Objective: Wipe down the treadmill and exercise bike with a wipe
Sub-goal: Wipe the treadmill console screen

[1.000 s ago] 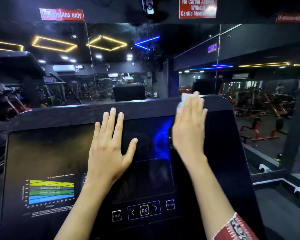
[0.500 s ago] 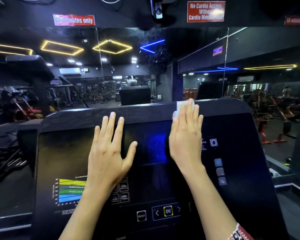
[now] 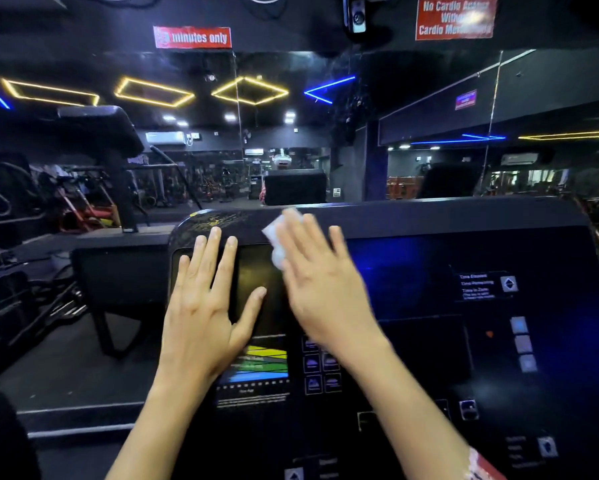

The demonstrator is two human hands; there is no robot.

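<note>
Wipe [image 3: 276,237]: white, crumpled, on the upper part of the treadmill console [image 3: 429,226], a little left of frame centre. It straddles the console's top rim and the upper edge of the dark display panel [image 3: 255,271].

Right hand [image 3: 325,292]: lies flat on top of the wipe, palm down. Grip is not closed; the fingers are straight and spread, pressing the wipe against the console. Most of the wipe is hidden under the fingers, with only its left part showing past the forefinger. The hand is blurred. A red patterned sleeve [image 3: 481,462] shows at the lower right edge.

Left hand [image 3: 204,306]: just left of the right hand, not touching the wipe. Palm flat on the display panel, fingers straight and apart, thumb pointing towards the right hand, holding nothing.

Console below the hands: a striped yellow, green and blue chart [image 3: 256,365], with a block of small buttons [image 3: 320,362] just to its right.

Beyond, upper frame: a mirrored wall, yellow ceiling light outlines [image 3: 249,90], and two red signs [image 3: 192,37].
</note>
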